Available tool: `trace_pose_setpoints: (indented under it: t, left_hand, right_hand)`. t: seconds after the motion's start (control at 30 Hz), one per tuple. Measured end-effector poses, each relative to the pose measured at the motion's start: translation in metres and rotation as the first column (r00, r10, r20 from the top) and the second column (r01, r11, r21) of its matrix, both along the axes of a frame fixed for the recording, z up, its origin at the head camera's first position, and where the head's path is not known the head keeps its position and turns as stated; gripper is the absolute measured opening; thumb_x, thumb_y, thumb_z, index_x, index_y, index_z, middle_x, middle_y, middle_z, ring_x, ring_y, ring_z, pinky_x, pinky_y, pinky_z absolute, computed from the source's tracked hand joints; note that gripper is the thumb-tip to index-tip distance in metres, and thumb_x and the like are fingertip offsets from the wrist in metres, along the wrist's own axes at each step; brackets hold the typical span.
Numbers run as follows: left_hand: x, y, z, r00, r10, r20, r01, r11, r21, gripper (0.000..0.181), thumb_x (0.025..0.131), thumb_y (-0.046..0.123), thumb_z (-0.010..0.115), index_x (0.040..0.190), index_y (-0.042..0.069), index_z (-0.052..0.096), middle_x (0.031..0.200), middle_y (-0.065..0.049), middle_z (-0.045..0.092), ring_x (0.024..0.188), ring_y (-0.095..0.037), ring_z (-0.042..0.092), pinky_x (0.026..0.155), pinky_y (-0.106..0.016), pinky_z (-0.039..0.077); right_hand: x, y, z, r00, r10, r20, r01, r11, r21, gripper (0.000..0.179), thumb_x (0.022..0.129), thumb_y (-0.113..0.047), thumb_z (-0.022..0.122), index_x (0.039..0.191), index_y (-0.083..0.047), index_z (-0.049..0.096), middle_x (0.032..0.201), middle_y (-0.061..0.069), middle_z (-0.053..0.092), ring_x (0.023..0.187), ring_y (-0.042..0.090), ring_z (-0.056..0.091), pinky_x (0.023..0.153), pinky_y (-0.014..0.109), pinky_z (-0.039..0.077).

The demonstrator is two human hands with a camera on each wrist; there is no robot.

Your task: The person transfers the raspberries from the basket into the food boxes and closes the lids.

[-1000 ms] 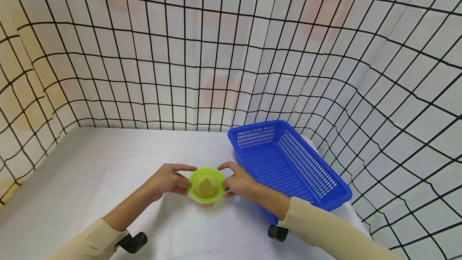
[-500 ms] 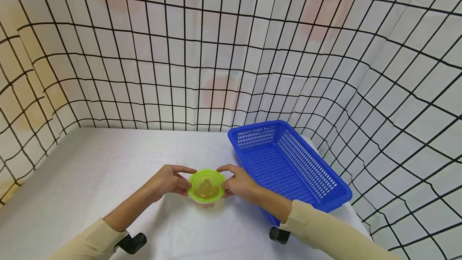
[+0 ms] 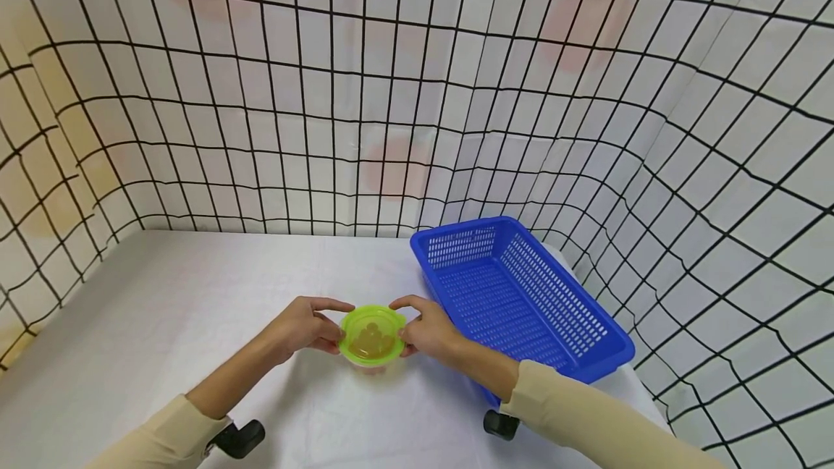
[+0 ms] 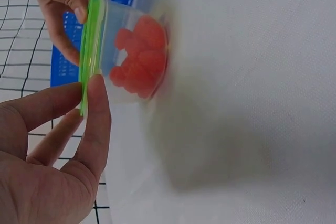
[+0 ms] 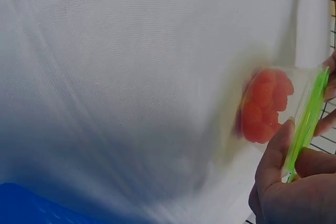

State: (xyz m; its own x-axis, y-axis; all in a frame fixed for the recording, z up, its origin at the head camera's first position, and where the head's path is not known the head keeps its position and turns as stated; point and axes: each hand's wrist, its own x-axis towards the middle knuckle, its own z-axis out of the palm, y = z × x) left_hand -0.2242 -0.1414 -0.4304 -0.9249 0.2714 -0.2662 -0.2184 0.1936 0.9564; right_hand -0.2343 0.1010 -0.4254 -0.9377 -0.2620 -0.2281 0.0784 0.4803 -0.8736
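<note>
A small clear plastic tub (image 4: 116,17) with a bright green lid (image 3: 372,335) stands on the white cloth in front of me. Red-orange lumps (image 4: 140,59) lie in its bottom, seen through the wall in both wrist views. My left hand (image 3: 305,329) pinches the lid's left edge between thumb and fingers. On the opposite side, my right hand (image 3: 431,329) pinches the rim the same way, with its index finger at the lid's far edge. The right wrist view shows the right thumb and a finger (image 5: 278,148) on either side of the green rim.
A blue perforated basket (image 3: 472,237) sits to the right, behind my right forearm. Black wire mesh (image 3: 334,158) backed by pale sheeting encloses the table at the back and sides. The white tablecloth (image 3: 195,281) spreads out to the left.
The right fingers have drawn in very slightly against the lid's edge. The tub, left hand and basket stay practically in place.
</note>
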Motion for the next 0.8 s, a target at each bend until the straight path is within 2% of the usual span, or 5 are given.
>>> trace_pose_setpoints:
  t: [0.2,0.57,0.7,0.8]
  left_hand:
    - [0.0007,0.0009,0.0001,1.000,0.009,0.001,-0.009,1.000,0.001,0.055,0.081,-0.008,0.071,0.135,-0.005,0.060,0.088,-0.016,0.075,0.068,-0.023,0.072,0.072,-0.040,0.065]
    - [0.0007,0.0004,0.0036,1.000,-0.002,-0.001,0.002,1.000,-0.006,0.053,0.082,-0.006,0.072,0.134,-0.005,0.061,0.091,-0.018,0.075,0.070,-0.023,0.072,0.073,-0.040,0.065]
    - [0.0000,0.0004,0.0043,1.000,-0.006,-0.002,0.006,1.000,-0.005,0.053,0.082,-0.006,0.071,0.134,-0.006,0.060,0.091,-0.020,0.075,0.070,-0.024,0.072,0.074,-0.041,0.065]
    - [-0.0005,0.0017,0.0031,1.000,0.012,0.001,-0.012,1.000,-0.006,0.052,0.081,-0.007,0.070,0.132,-0.006,0.062,0.088,-0.019,0.075,0.068,-0.024,0.071,0.072,-0.040,0.065]
  right_hand:
    - [0.0002,-0.0003,-0.0009,1.000,-0.012,0.014,0.012,1.000,0.013,0.053,0.084,0.012,0.057,0.132,-0.012,0.062,0.077,0.014,0.061,0.057,0.020,0.063,0.061,0.029,0.062]
    - [0.0001,-0.0023,-0.0043,0.999,-0.052,0.010,0.051,0.998,0.040,0.048,0.087,0.013,0.061,0.126,-0.014,0.063,0.064,0.009,0.056,0.051,0.018,0.059,0.059,0.030,0.061]
    - [0.0009,-0.0029,-0.0040,0.998,-0.063,0.008,0.063,0.997,0.050,0.047,0.088,0.012,0.061,0.126,-0.015,0.063,0.067,0.010,0.056,0.052,0.018,0.059,0.059,0.030,0.061]
    - [0.0017,-0.0028,-0.0041,0.998,-0.060,0.003,0.060,0.996,0.064,0.047,0.088,0.011,0.062,0.127,-0.015,0.063,0.070,0.010,0.058,0.053,0.018,0.059,0.059,0.029,0.060]
